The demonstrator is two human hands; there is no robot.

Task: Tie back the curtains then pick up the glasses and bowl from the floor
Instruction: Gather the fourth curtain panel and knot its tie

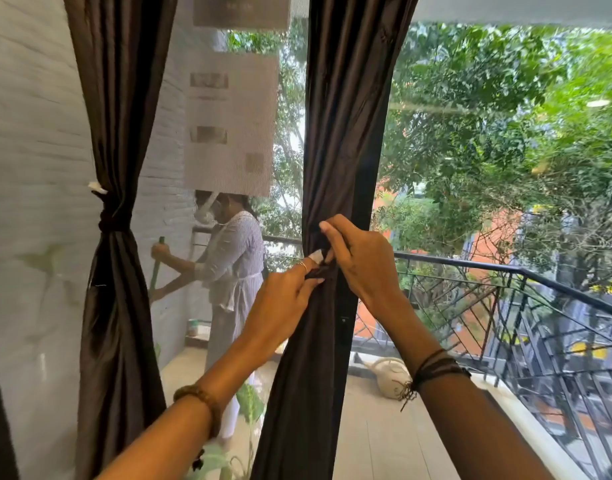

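Two dark brown curtains hang in front of a glass door. The left curtain (pixel 114 133) is gathered at mid-height by a knotted tie-back (pixel 111 218). The middle curtain (pixel 342 133) is bunched where both my hands meet. My left hand (pixel 290 289) pinches a dark tie-back band (pixel 320 270) at the curtain's front, and one finger carries a white bandage. My right hand (pixel 358 258) grips the same band from the right, fingers curled over it. No glasses or bowl are in view.
Behind the glass a person (pixel 231 271) in light clothes stands on the balcony, holding a green-handled tool. A white watering can (pixel 391 374) lies on the balcony floor. A black metal railing (pixel 505 306) runs along the right. Papers (pixel 228 126) are stuck on the glass.
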